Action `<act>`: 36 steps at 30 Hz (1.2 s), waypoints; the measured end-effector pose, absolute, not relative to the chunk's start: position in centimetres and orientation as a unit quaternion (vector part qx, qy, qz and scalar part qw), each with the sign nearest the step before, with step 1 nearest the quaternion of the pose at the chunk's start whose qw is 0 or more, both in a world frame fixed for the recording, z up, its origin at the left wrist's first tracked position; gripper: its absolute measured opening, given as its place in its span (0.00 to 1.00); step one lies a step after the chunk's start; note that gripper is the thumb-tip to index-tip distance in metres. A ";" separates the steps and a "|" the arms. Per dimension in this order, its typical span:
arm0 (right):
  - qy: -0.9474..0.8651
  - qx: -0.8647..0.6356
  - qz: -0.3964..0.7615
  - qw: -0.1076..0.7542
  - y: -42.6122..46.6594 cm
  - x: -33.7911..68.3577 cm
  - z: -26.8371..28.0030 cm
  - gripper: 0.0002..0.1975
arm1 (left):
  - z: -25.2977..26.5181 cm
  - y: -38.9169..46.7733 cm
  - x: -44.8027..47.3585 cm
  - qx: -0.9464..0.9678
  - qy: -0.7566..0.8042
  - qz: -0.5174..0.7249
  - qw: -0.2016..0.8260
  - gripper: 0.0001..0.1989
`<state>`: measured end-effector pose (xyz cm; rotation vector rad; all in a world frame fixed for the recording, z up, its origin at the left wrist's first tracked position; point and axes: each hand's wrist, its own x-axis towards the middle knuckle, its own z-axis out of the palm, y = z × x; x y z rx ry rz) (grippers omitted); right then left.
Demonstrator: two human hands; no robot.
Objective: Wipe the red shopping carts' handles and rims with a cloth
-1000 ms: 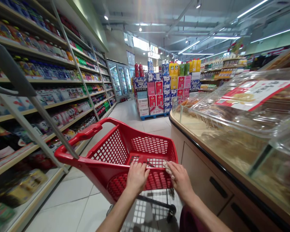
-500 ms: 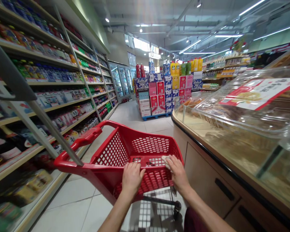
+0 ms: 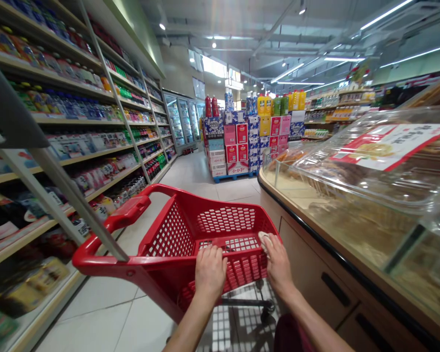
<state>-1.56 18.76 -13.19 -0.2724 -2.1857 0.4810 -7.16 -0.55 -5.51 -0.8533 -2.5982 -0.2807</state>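
A: Finger state?

B: Left hand (image 3: 209, 274): fingers together, hooked over near rim (image 3: 238, 253) of red cart (image 3: 161, 264), parked beside counter (image 3: 306, 266). Right hand (image 3: 278, 266): fingers clamped on pale cloth (image 3: 264, 237) at rim's counter-side end.

A: Technique?

B: Brace with left, press cloth flat, 1 even stroke per pass. Mind knuckles near counter.

Pretty bright overall: tube lights (image 3: 386, 13) overhead, plus a blown-out window (image 3: 214, 66) way ahead of the hands (image 3: 209, 274) (image 3: 277, 264). Glare on the plastic lids (image 3: 352, 182) to their right, gridded shadow (image 3: 222, 318) below, stretched, smeary shelves (image 3: 36, 244) far left.
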 end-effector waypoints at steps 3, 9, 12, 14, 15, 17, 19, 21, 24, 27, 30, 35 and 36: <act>-0.892 -0.035 0.190 0.410 17.7 -1.5 -13.0 0.32 | -5.8 -0.4 -6.9 -0.304 -0.928 -0.098 0.191 0.15; -0.878 -0.111 0.187 0.427 17.0 -1.8 -12.7 0.31 | -6.2 -0.2 -6.5 -0.312 -0.930 -0.086 0.174 0.19; -0.883 -0.047 0.184 0.428 15.0 -2.1 -12.5 0.30 | -6.1 -0.1 -6.4 -0.309 -0.932 -0.080 0.174 0.20; -0.894 0.005 0.175 0.413 14.6 -2.1 -12.4 0.30 | -5.8 -0.5 -6.4 -0.326 -0.927 -0.078 0.167 0.20; -0.897 0.006 0.171 0.407 15.0 -2.1 -12.4 0.30 | -5.6 -0.8 -6.4 -0.335 -0.925 -0.077 0.162 0.21; -0.898 -0.042 0.167 0.404 16.9 -1.9 -12.5 0.31 | -5.2 -1.7 -6.5 -0.341 -0.925 -0.071 0.154 0.21; -0.890 -0.116 0.166 0.409 18.8 -1.7 -12.7 0.30 | -4.8 -2.5 -6.6 -0.327 -0.930 -0.063 0.153 0.21; -0.883 -0.148 0.166 0.413 19.3 -1.5 -12.8 0.28 | -4.8 -2.7 -6.5 -0.311 -0.936 -0.058 0.154 0.22; -0.892 -0.089 0.169 0.410 17.5 -1.5 -12.5 0.29 | -5.0 -2.3 -6.2 -0.305 -0.938 -0.056 0.152 0.23; -0.904 -0.033 0.166 0.394 16.0 -1.7 -12.0 0.31 | -5.4 -1.9 -6.0 -0.310 -0.938 -0.051 0.149 0.25; -0.899 -0.082 0.166 0.396 16.5 -1.8 -12.0 0.29 | -5.7 -2.0 -6.0 -0.322 -0.933 -0.044 0.153 0.26; -0.901 -0.066 0.160 0.397 16.4 -1.8 -12.2 0.28 | -6.1 -2.0 -6.0 -0.324 -0.930 -0.037 0.172 0.26; -0.906 -0.047 0.157 0.391 16.4 -1.8 -12.2 0.29 | -6.2 -2.0 -6.0 -0.325 -0.929 -0.034 0.177 0.26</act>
